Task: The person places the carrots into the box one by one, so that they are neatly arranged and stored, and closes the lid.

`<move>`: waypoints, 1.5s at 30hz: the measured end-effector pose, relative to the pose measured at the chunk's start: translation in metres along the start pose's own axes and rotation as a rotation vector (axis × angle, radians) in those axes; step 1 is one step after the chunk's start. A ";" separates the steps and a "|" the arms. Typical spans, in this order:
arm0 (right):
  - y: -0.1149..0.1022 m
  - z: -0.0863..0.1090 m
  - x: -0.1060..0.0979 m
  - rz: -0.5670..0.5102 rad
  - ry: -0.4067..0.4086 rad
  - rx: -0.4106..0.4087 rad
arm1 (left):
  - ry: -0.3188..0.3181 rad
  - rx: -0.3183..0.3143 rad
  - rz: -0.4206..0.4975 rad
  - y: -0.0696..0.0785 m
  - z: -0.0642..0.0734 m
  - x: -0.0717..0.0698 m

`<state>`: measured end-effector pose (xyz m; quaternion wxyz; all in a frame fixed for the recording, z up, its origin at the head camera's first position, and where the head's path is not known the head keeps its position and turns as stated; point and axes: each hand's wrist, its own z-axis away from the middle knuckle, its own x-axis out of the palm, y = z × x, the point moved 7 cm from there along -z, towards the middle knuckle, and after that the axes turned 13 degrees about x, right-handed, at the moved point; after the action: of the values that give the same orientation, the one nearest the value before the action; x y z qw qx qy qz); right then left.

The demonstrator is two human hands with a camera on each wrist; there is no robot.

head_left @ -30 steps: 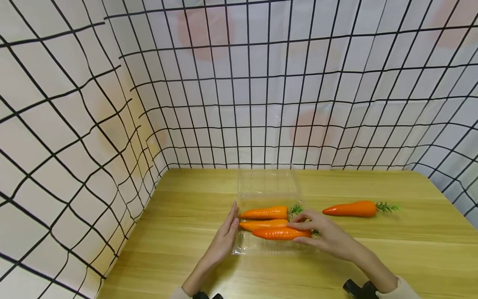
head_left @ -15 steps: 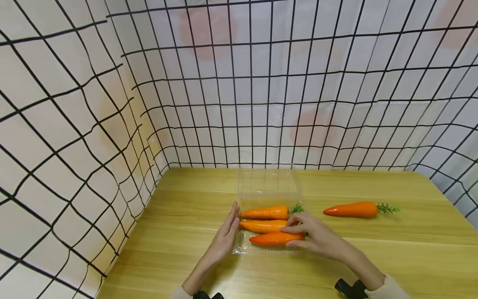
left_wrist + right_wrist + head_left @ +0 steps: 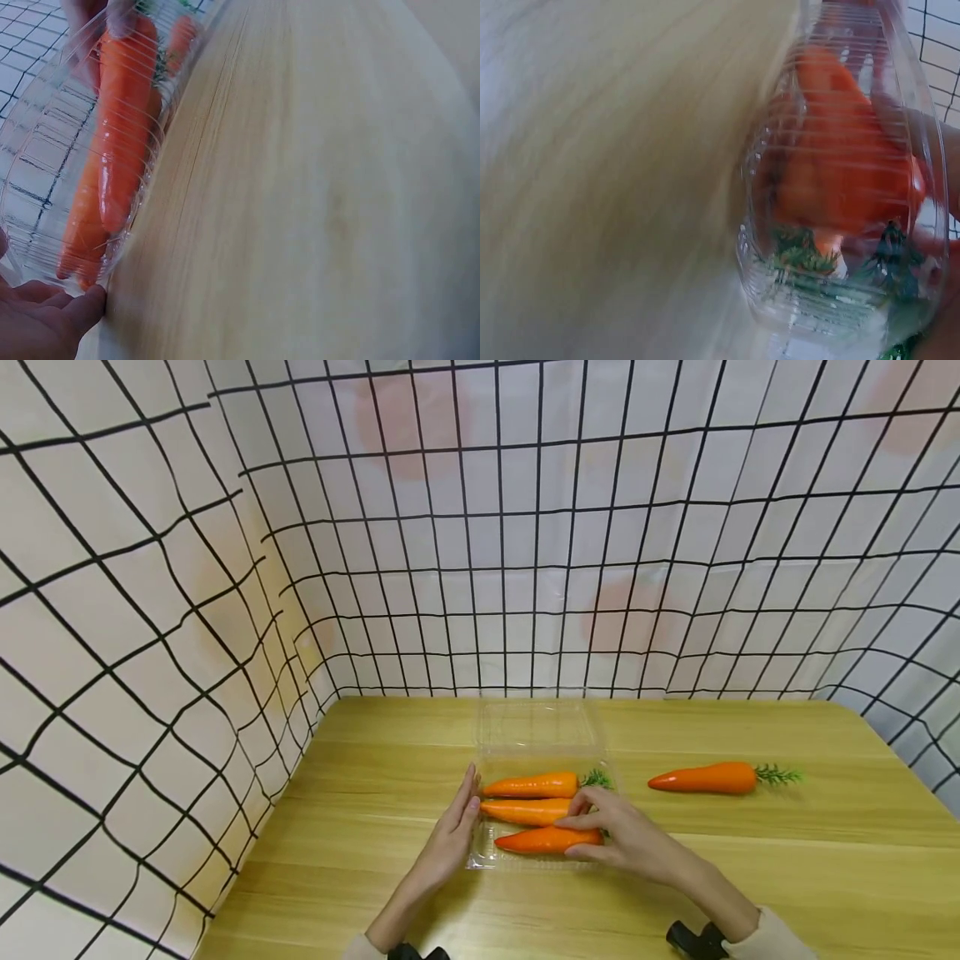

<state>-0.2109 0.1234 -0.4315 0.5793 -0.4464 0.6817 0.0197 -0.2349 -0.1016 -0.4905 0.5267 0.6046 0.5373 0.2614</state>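
Observation:
A clear plastic clamshell box (image 3: 483, 862) lies open, with three orange carrots in its base. My right hand (image 3: 630, 837) pinches the nearest carrot (image 3: 532, 841) near its leafy end, thumb on the near side and fingers on the far side. Behind it lie a middle carrot (image 3: 521, 812) and a back carrot (image 3: 528, 787), all tips to the left. Extended fingers of my left hand (image 3: 450, 837) rest against the box's left end. In the right wrist view, green leaves (image 3: 802, 251) press near the box's ribbed wall. My right hand hides the leaves of the middle carrot.
Another carrot (image 3: 705, 778) lies on the wooden table (image 3: 360, 793), right of the box, leaves to the right. The transparent lid (image 3: 540, 727) is folded back behind the base. A white cloth with a black grid (image 3: 555, 543) rises at the back and sides.
My right hand has brought the held carrot left and toward the near side, from partly over the middle carrot to the front of the box. The left hand has stayed in place.

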 end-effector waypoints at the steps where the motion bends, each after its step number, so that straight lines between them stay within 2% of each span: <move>1: 0.000 0.000 0.001 0.000 0.001 0.005 | -0.001 0.000 -0.001 0.000 0.000 0.000; 14: 0.000 -0.005 0.013 -0.003 -0.012 0.100 | -0.001 -0.002 -0.018 0.002 0.000 0.000; 22: 0.003 -0.009 0.020 -0.003 -0.078 0.179 | 0.000 -0.002 -0.008 0.002 0.000 0.001; 33: -0.002 -0.013 0.017 0.034 -0.113 0.188 | 0.004 0.001 0.007 0.000 0.001 0.001; 40: 0.002 -0.013 0.018 -0.010 -0.198 0.260 | 0.005 -0.008 0.016 0.000 0.002 0.001; 43: -0.003 -0.013 0.010 0.001 -0.178 0.225 | 0.006 -0.009 0.028 0.000 0.001 0.001; 45: -0.007 -0.012 0.000 0.015 -0.130 0.188 | 0.006 -0.007 0.031 0.000 0.001 0.000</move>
<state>-0.2153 0.1130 -0.4243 0.6616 -0.3827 0.6448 -0.0108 -0.2343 -0.1014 -0.4910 0.5232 0.6100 0.5286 0.2733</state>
